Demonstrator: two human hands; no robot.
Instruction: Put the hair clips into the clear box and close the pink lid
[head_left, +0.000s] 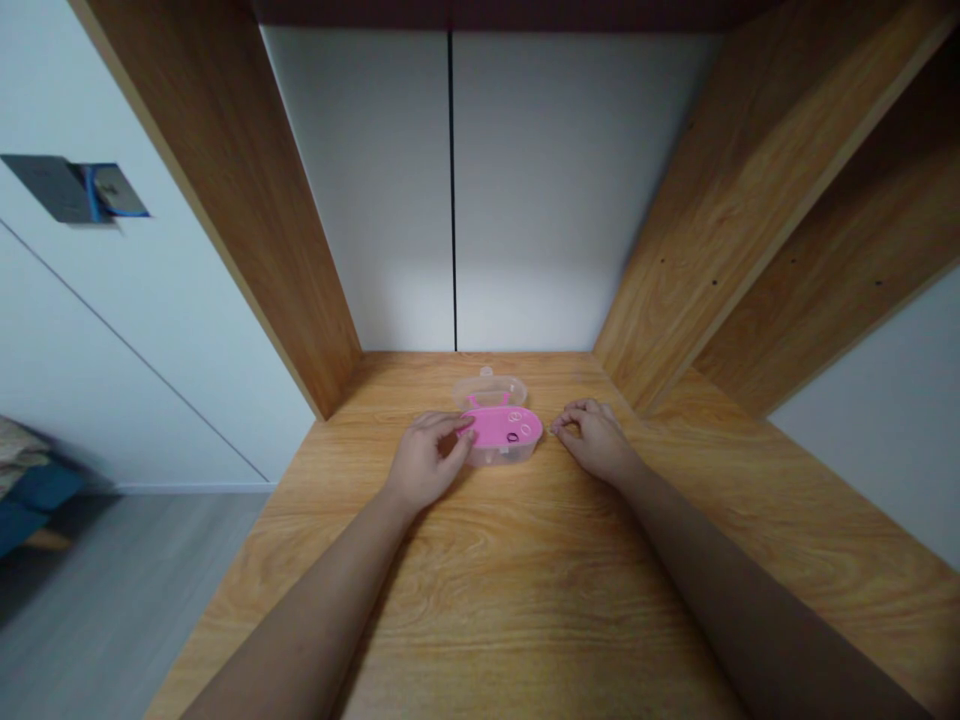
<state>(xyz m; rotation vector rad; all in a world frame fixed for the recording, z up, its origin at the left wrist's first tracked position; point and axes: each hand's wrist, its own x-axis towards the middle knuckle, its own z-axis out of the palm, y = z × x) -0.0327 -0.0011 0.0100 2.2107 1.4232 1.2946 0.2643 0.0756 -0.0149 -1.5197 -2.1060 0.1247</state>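
A small oval box [501,456] of clear plastic stands on the wooden surface, its clear lid [489,388] folded open behind it. Across the top of the box lies a pink layer [491,425] with several small rings on it, among them a dark ring [513,437] and a pale ring [526,430]. My left hand [429,452] grips the box's left end between thumb and fingers. Just right of the box, close to the surface, my right hand [592,437] has thumb and fingertips pinched together. Something tiny and pale shows at those fingertips, too small to name.
Wooden uprights stand left [247,200] and right [697,200] of the work spot, with a white back panel [540,200] between them. A wall socket box with blue wires [109,190] hangs open at the far left. The wooden surface [517,580] extends toward me.
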